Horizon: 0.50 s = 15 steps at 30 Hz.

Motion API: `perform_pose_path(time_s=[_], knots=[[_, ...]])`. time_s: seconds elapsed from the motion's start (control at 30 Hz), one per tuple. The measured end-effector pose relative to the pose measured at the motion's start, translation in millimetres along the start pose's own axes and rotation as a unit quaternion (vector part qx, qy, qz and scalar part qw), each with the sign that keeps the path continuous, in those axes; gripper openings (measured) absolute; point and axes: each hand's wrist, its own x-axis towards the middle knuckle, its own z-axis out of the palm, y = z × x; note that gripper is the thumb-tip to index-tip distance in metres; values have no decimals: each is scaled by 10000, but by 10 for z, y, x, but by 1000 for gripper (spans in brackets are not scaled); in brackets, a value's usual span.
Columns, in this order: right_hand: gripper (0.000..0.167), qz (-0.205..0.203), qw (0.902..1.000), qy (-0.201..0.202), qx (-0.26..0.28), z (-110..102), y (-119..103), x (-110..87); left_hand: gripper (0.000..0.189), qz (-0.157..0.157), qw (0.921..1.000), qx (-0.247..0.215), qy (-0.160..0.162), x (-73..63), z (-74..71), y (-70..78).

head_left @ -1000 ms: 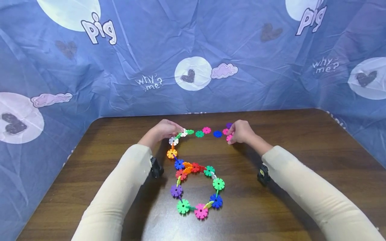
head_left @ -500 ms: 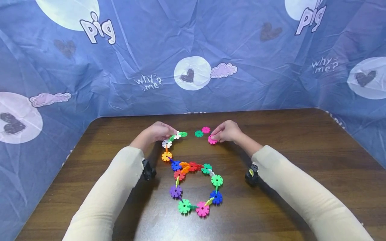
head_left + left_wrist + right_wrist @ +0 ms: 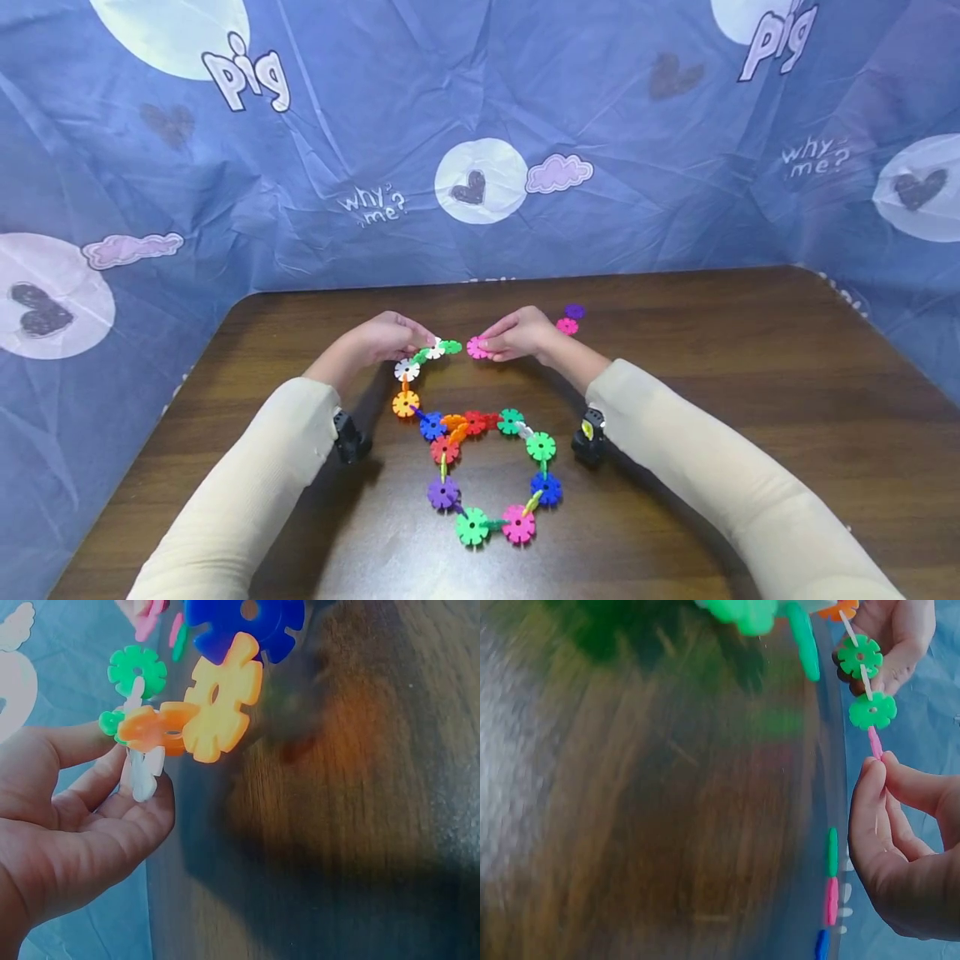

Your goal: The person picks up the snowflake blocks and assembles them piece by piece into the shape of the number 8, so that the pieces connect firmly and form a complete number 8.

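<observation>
A chain of colorful notched snowflake discs forms a ring with a curved tail on the table. My left hand (image 3: 392, 337) pinches a white disc (image 3: 433, 350) near the tail's far end, where a light green disc (image 3: 450, 347) sticks out to the right. My right hand (image 3: 521, 333) pinches a single pink disc (image 3: 477, 347) between thumb and fingertip. Seen from the right wrist, that pink disc stands edge-on, right at the rim of the green end disc (image 3: 873, 710). The orange disc (image 3: 219, 697) hangs lower along the tail in the left wrist view.
A loose purple disc (image 3: 574, 311) and another pink disc (image 3: 567, 327) lie behind my right hand. In the right wrist view, a green disc (image 3: 833, 851) and a blue disc (image 3: 822, 945) lie on the table. Blue printed cloth (image 3: 480, 242) hangs behind the table.
My right hand has carried the pink disc left from the loose discs to the tail's end. My left hand has shifted left and nearer, drawing the chain's tail along.
</observation>
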Motion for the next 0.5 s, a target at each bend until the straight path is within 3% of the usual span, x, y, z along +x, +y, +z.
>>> perform_pose_path(time_s=[0.3,0.5], knots=[[30,129,9991,-104,381,56,-61,7,35,18,10000,-18,-56,-35,12,48],[30,257,9984,-52,499,90,-64,-13,32,30,9999,-60,142,-6,72,47]])
